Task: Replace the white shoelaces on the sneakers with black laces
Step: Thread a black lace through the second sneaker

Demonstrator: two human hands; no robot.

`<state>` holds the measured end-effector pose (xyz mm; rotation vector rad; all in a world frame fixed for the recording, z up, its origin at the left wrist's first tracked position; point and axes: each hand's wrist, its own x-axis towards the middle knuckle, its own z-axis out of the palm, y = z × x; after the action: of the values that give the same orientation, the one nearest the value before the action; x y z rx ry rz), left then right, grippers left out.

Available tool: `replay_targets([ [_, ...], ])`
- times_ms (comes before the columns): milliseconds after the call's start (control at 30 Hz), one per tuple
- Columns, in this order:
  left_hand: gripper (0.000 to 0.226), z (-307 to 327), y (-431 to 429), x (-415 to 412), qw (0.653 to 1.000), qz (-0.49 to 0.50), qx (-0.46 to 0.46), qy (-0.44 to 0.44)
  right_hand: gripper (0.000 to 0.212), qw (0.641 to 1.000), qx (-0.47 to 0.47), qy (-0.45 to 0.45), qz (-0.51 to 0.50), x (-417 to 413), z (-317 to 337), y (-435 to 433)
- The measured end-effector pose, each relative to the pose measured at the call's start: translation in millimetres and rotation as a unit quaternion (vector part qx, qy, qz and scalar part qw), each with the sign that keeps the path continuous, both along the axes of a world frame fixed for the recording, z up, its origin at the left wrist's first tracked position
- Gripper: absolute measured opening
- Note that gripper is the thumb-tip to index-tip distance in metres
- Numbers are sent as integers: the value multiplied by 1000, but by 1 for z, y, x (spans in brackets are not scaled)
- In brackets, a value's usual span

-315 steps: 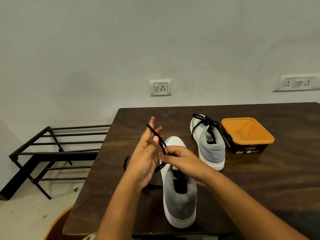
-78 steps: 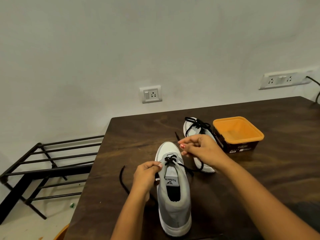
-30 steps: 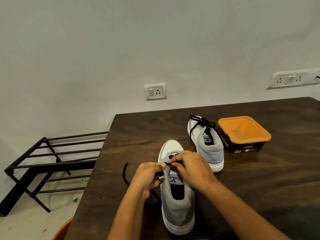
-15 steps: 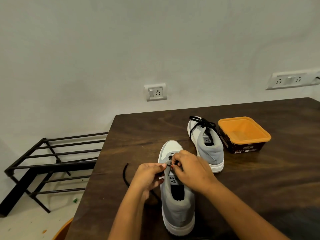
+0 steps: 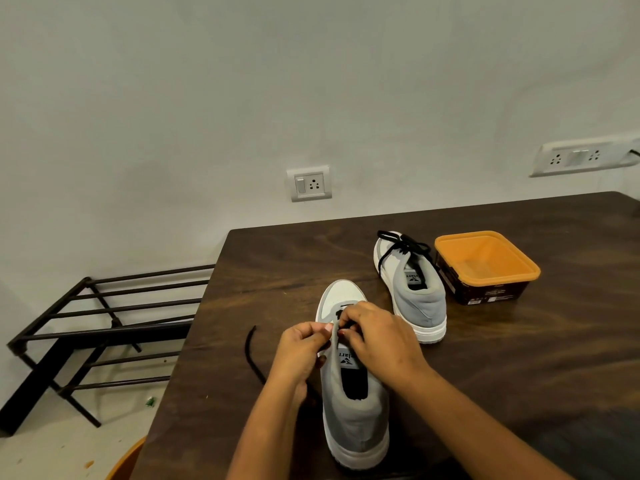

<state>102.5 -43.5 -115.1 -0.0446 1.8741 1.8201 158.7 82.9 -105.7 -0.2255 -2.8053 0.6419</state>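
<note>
Far sneaker (image 5: 412, 289) is done: black lace is threaded and tied in a bow, parked beside the orange tub (image 5: 485, 268) on the table (image 5: 519, 358). Near sneaker (image 5: 353, 403) is in progress. Both hands are pinched at its top eyelets; left hand (image 5: 301, 351) and right hand (image 5: 377, 337) look closed on the black lace (image 5: 252, 355), though the grip itself is hidden by fingers. One loose lace end is trailed left on the table. Remaining, judged: final threading and the bow. No white laces are seen.
</note>
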Motion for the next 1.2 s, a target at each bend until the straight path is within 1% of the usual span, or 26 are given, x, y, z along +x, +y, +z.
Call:
replay_targets([
  [67, 11, -2, 7, 3, 999, 36, -3, 22, 28, 1000, -21, -5, 7, 0, -1, 2],
  [133, 11, 3, 11, 4, 994, 86, 9, 70, 45, 999, -21, -20, 20, 0, -1, 4],
  [167, 13, 9, 9, 3, 989, 113, 26, 91, 47, 999, -19, -27, 23, 0, -1, 5],
  [233, 15, 24, -6, -7, 977, 143, 25, 159, 43, 999, -41, -26, 18, -1, -3, 8],
  [300, 16, 31, -23, -20, 966, 115, -17, 229, 35, 997, -69, -13, 10, -3, -5, 9],
  [333, 19, 31, -28, -22, 966, 92, -36, 239, 33, 997, -76, -9, 7, -3, -5, 9],
  [367, 23, 28, -27, -21, 969, 66, -48, 233, 31, 997, -80, -4, 5, -4, -6, 8],
  [467, 32, 11, -17, -9, 982, -42, -53, 175, 29, 996, -84, 2, -1, -4, -7, 5],
  [533, 31, 4, -12, -5, 977, -76, -79, 184, 27, 996, -86, 6, -1, -3, -6, 5],
  [600, 27, 2, -9, -6, 972, -64, -93, 206, 24, 996, -93, 9, -2, -1, -5, 6],
  [667, 23, 0, -8, -7, 971, -50, -102, 209, 22, 996, -94, 9, -5, -1, -5, 6],
  [733, 15, -3, -8, -6, 969, -28, -113, 217, 21, 995, -96, 6, -7, -2, -4, 5],
  [800, 11, -7, -7, -5, 966, -20, -110, 232, 19, 995, -98, 2, -6, -2, -2, 5],
  [867, 16, -6, -7, -5, 965, -28, -105, 240, 19, 996, -91, 0, -6, -1, 0, 5],
  [933, 21, -7, -5, -7, 961, -30, -121, 248, 19, 997, -83, -1, -6, 0, 0, 5],
  [1000, 23, -11, -3, -7, 959, -11, -129, 253, 19, 997, -80, -1, -7, -1, 0, 5],
  [1067, 24, -15, 2, -4, 965, 28, -104, 239, 22, 997, -75, -4, -7, -2, 1, 4],
  [1100, 24, -15, 5, -2, 972, 61, -67, 219, 22, 998, -68, -7, -7, -3, 2, 4],
  [1167, 23, -4, 7, -3, 974, 156, 55, 154, 21, 999, -50, -13, -11, -3, 3, 6],
  [1200, 23, 6, 4, -6, 962, 208, 125, 122, 20, 999, -42, -15, -11, -2, 3, 7],
])
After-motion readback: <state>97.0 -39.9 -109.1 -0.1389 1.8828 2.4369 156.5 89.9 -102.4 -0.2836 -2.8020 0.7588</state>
